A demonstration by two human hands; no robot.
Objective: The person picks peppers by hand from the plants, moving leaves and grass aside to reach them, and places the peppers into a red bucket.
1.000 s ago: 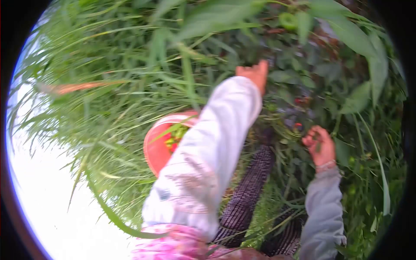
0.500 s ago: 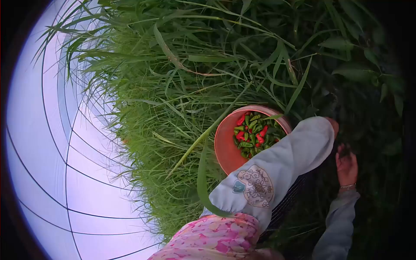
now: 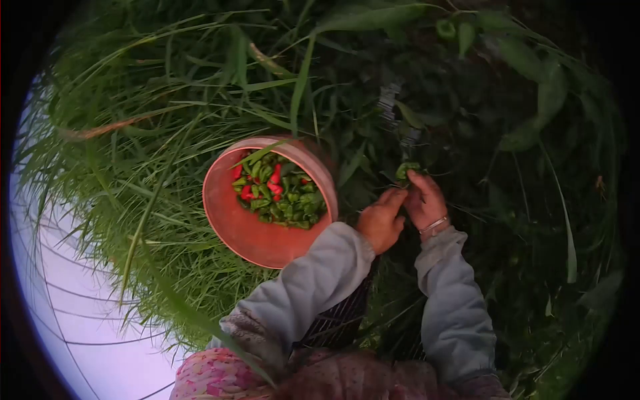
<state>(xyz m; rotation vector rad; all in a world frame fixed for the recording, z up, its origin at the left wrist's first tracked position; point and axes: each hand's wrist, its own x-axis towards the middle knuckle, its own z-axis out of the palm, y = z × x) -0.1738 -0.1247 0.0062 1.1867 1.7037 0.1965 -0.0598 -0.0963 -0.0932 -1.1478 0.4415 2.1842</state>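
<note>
A green pepper (image 3: 405, 171) shows at the fingertips of my right hand (image 3: 427, 201), which is closed on it and wears a bracelet. Close beside it, my left hand (image 3: 382, 221) has its fingers curled together; anything in them is hidden. Left of both hands, an orange-red bucket (image 3: 230, 223) stands tilted in the grass. Green peppers (image 3: 290, 208) and some red peppers (image 3: 275, 180) lie inside it.
Tall grass (image 3: 180, 220) surrounds the bucket on the left. Dark leafy plants (image 3: 527, 67) rise at the upper right, with a green pepper (image 3: 445, 28) hanging there. A dark mesh item (image 3: 337, 320) lies below my left forearm.
The view has turned, and the bucket now appears farther left. My hands, apart before, are now together beyond the bucket's right side. A green pepper now shows at my right fingertips.
</note>
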